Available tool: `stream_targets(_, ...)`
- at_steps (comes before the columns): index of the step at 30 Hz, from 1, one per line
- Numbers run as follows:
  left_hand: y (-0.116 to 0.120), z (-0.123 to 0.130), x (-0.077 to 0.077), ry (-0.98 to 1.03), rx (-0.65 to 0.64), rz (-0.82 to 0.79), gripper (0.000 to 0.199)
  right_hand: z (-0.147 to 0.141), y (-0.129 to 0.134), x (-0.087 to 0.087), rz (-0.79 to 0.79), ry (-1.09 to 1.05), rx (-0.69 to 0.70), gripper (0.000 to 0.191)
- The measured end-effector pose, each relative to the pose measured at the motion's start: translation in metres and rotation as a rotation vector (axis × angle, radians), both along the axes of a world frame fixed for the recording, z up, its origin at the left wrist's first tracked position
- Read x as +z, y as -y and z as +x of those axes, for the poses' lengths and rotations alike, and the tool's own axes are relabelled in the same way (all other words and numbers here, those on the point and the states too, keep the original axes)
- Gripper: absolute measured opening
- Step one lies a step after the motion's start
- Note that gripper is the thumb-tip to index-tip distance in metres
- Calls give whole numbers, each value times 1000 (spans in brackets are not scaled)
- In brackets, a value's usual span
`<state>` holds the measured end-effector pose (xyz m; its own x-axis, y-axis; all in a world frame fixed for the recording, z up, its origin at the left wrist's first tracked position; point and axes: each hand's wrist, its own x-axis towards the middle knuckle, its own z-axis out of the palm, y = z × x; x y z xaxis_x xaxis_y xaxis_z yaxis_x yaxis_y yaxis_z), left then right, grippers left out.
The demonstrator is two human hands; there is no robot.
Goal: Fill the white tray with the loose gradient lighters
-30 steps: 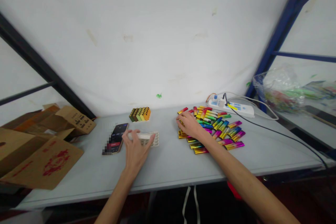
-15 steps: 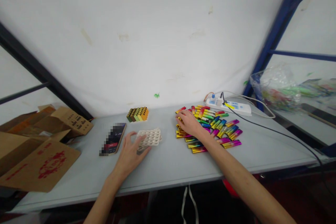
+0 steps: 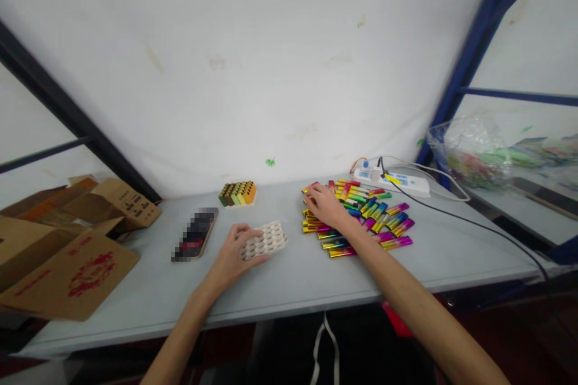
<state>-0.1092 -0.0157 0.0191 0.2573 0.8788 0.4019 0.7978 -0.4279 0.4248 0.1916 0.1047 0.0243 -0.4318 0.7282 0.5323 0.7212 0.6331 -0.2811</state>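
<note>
A white tray with rows of round holes (image 3: 270, 239) lies on the table left of centre. My left hand (image 3: 235, 251) grips its left side, thumb along the near edge and fingers over the top. Right of it spreads a pile of shiny multicoloured lighter-like sticks (image 3: 382, 219). My right hand (image 3: 324, 206) rests at the pile's left edge, its fingers curled down on the gold sticks; whether a stick is pinched is hidden. Near the wall stands a block of upright yellow and green sticks (image 3: 238, 194) in a white holder.
A phone (image 3: 196, 234) lies left of my left hand. An open cardboard box (image 3: 76, 277) stands at the far left. Behind the pile sits a white power strip (image 3: 409, 184) with cables running right. Plastic bags (image 3: 478, 153) lie beyond the blue frame.
My left hand has closed on the tray, which has shifted slightly right and turned a little. My right hand stays at the pile's left edge, nearly unmoved.
</note>
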Motion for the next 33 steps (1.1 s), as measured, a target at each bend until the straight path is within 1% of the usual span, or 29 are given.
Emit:
stream_targets(2, 4, 0, 5, 47, 81, 107, 42, 1, 0, 2, 10, 0, -4, 25)
stream_targets(4, 14, 3, 13, 74, 142, 188, 42, 1, 0, 3, 23, 2, -9, 25)
stream_targets(6, 29, 10, 17, 54, 166, 202, 42, 2, 0, 4, 35, 3, -17, 25)
stream_targets(7, 38, 15, 16, 30, 165, 205, 43, 2, -1, 5, 39, 6, -20, 25)
stream_targets(9, 53, 25, 7, -23, 119, 201, 40, 2, -1, 6, 44, 12, -24, 25)
stream_targets(11, 61, 32, -8, -126, 47, 159, 34, 2, -1, 7, 51, 19, -27, 25)
stream_targets(12, 61, 33, -16, -185, 20, 131, 36, 1, -1, 7, 54, 23, -31, 25)
stream_targets(14, 56, 32, -29, -235, 19, 66, 40, 1, 0, 8, 57, 32, -38, 26)
stream_targets(15, 51, 29, -33, -247, 16, 35, 42, 1, 0, 8, 57, 37, -40, 26)
stream_targets(17, 36, 23, -36, -248, -10, -2, 42, 1, 1, 9, 60, 45, -40, 27)
stream_targets(21, 1, 15, -28, -237, -76, -16, 50, 3, 1, 11, 71, 43, -44, 28)
stream_targets(23, -15, 17, -23, -214, -70, -13, 58, 5, -1, 12, 72, 40, -45, 27)
stream_targets(25, -26, 20, -20, -208, -93, 7, 67, 8, -3, 11, 71, 36, -47, 27)
stream_targets(28, -36, 24, -17, -223, -148, 50, 67, 13, -6, 10, 72, 27, -63, 27)
stream_targets(33, -38, 26, -18, -189, -158, 72, 59, 13, -7, 10, 74, 33, -60, 27)
